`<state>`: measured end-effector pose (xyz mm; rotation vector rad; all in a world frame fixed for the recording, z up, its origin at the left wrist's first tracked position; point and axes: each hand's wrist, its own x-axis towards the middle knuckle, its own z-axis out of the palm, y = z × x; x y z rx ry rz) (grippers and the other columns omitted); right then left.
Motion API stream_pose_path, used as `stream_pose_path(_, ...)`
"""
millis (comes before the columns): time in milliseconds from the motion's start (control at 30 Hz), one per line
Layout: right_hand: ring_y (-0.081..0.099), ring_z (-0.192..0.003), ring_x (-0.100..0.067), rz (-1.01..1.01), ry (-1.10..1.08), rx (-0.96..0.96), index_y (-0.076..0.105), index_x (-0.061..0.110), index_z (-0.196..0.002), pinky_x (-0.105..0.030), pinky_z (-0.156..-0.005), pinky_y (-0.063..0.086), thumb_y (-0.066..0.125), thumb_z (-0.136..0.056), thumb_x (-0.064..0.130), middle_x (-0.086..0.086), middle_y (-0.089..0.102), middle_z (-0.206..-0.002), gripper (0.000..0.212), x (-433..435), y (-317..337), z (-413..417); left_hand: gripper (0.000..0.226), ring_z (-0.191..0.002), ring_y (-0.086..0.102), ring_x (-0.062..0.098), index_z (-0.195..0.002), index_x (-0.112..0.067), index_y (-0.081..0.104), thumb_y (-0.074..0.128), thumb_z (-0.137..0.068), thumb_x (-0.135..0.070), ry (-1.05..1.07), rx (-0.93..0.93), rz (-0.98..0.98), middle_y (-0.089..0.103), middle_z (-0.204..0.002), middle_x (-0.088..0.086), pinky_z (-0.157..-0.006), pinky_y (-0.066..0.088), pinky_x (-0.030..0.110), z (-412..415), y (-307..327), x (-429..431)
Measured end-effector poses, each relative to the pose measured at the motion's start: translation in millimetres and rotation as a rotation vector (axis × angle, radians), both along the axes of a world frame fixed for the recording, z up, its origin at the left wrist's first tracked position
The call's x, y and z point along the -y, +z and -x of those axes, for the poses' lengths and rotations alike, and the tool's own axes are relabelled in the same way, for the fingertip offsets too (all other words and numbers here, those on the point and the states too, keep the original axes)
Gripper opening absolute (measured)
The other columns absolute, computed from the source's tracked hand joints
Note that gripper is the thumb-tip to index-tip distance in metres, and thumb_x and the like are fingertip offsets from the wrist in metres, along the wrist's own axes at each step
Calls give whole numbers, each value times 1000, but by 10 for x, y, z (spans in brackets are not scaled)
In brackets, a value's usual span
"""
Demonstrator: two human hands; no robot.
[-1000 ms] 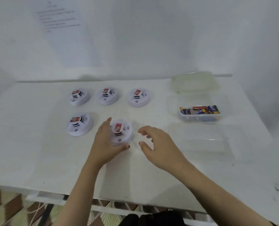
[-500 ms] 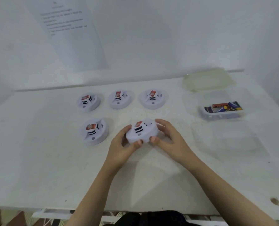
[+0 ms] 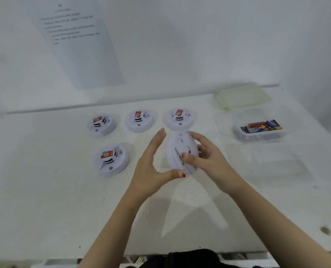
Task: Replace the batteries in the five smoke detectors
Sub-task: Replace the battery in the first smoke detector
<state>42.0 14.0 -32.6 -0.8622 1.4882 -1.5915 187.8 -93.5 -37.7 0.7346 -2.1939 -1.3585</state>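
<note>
The right hand (image 3: 211, 161) holds a round white plastic smoke detector (image 3: 181, 151) up on its edge over the white table (image 3: 44, 190). The fingers curl round the far side. The thumb lies on the flat back, which faces left. The left hand (image 3: 151, 171) is spread just left of the smoke detector, with its fingers straight and pointing up. Only its thumb tip touches the bottom rim.

Left of the smoke detector, a second white detector (image 3: 111, 158) with a red sticker lies flat on the table. Behind the smoke detector is a row of three white detectors (image 3: 139, 120), each with a red sticker on top. The right one of the row sits close behind it.

Right of the smoke detector, well apart, stands a clear plastic box (image 3: 257, 136) with coloured batteries (image 3: 262, 127) heaped inside. A pale green lid (image 3: 242, 96) lies farther back on that side. Far behind the smoke detector and to its left, a white paper sheet (image 3: 79, 45) with blurry print hangs on the wall.
</note>
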Motion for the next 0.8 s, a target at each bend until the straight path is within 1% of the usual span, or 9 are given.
stream_pose_path(67, 65, -101, -18, 0, -7, -21, 57, 32, -122, -30, -80, 56, 74, -75, 26, -2, 66, -113, 51, -13, 33, 32, 112, -131, 24, -22, -143, -47, 25, 89, -51, -46, -34, 31, 68, 30, -145, -37, -92, 25, -6, -9, 56, 36)
stream_pose_path(133, 66, -99, -19, -5, -20, -36, 61, 25, -121, -30, -81, 55, 71, -80, 18, -3, 70, -108, 43, -31, 52, 82, 114, -123, 24, -29, -145, -45, 25, 92, -53, -35, -77, 75, 136, 30, -136, -43, -89, 23, -10, -24, 68, 59)
stream_pose_path(200, 67, -96, -21, -7, -29, -41, 63, 19, -118, -31, -82, 55, 69, -82, 15, -5, 72, -102, 37, -48, 83, 121, 113, -123, 26, -27, -143, -47, 24, 93, -54, -30, -91, 109, 193, 33, -133, -42, -91, 23, -8, -43, 40, 55)
stream_pose_path(367, 68, -81, -16, -28, -25, -69, 66, 14, -105, -22, -69, 51, 67, -84, 14, -4, 73, -88, 21, -51, 115, 137, 123, -127, 28, -14, -148, -38, 21, 95, -51, -28, -86, 114, 192, 30, -135, -39, -97, 25, 3, -29, 7, -24)
stream_pose_path(433, 68, -82, -15, -48, -8, -65, 67, 15, -104, -22, -70, 52, 66, -85, 14, -4, 73, -89, 19, -42, 112, 131, 126, -130, 30, -6, -148, -37, 21, 96, -47, -30, -106, 116, 192, 32, -136, -36, -102, 27, 11, -19, 2, -47)
stream_pose_path(500, 67, -83, -15, -71, -7, -68, 68, 16, -102, -24, -73, 52, 65, -86, 15, -5, 73, -90, 16, -31, 108, 131, 122, -129, 32, -6, -144, -43, 24, 93, -43, -36, -115, 114, 189, 35, -136, -34, -103, 30, 15, -33, -8, -58)
stream_pose_path(633, 65, -78, -11, -104, -31, -75, 70, 18, -94, -22, -70, 49, 62, -88, 13, -4, 72, -85, 11, -24, 97, 119, 109, -124, 30, -19, -129, -57, 27, 89, -41, -43, -126, 115, 212, 33, -128, -48, -97, 28, 6, -88, -28, -78)
stream_pose_path(700, 65, -77, -11, -114, -39, -70, 70, 16, -93, -21, -69, 49, 62, -89, 14, -4, 72, -85, 10, -25, 94, 88, 109, -124, 28, -22, -128, -59, 25, 88, -39, -49, -130, 115, 230, 27, -129, -54, -99, 26, 6, -108, -36, -86)
stream_pose_path(800, 67, -79, -14, -135, -31, -66, 71, 17, -92, -24, -71, 51, 62, -89, 15, -4, 73, -87, 10, -28, 86, 29, 114, -128, 25, -20, -132, -60, 19, 83, -37, -60, -152, 130, 241, 22, -134, -52, -101, 24, 4, -133, -70, -99)
